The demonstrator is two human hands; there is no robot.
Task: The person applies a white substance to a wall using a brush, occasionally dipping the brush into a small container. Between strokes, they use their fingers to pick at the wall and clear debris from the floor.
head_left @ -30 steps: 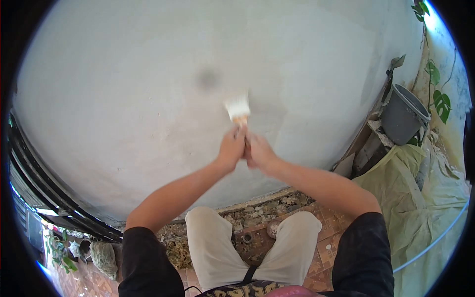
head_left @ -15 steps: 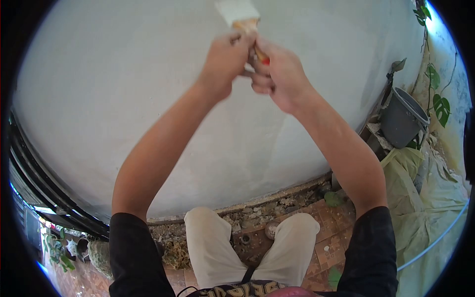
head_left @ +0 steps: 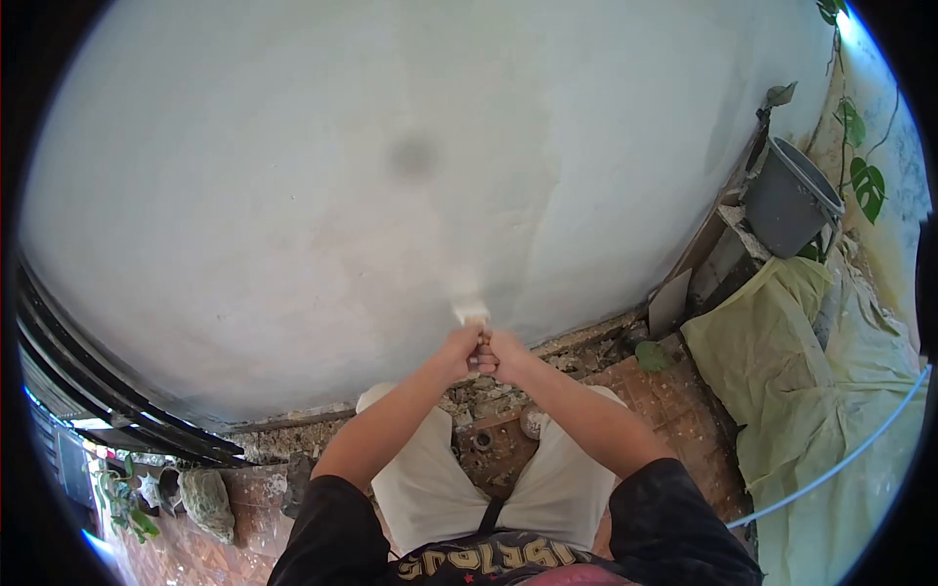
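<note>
A paintbrush (head_left: 471,313) with pale, paint-covered bristles points up at the lower part of the whitish wall (head_left: 293,215). My left hand (head_left: 462,353) is wrapped round its handle from one side. Close beside it, my right hand (head_left: 503,355) closes on the same handle, and the two hands meet low in front of my knees. Most of the handle is hidden by my fingers. The bristles overlap the wall surface in this view. A damp-looking, greyer band runs up the wall above the brush.
A grey bucket (head_left: 789,200) stands at the right beside a climbing plant (head_left: 866,186). Greenish sheeting (head_left: 782,391) and a blue hose (head_left: 850,454) lie at the right. Dark metal bars (head_left: 107,391) run along the left. Rubble (head_left: 278,444) lines the wall's foot above tiled floor (head_left: 259,498).
Both hands have brought the paintbrush down the wall, from high up to near its foot. My arms have drawn in closer to my body, still gripping the handle.
</note>
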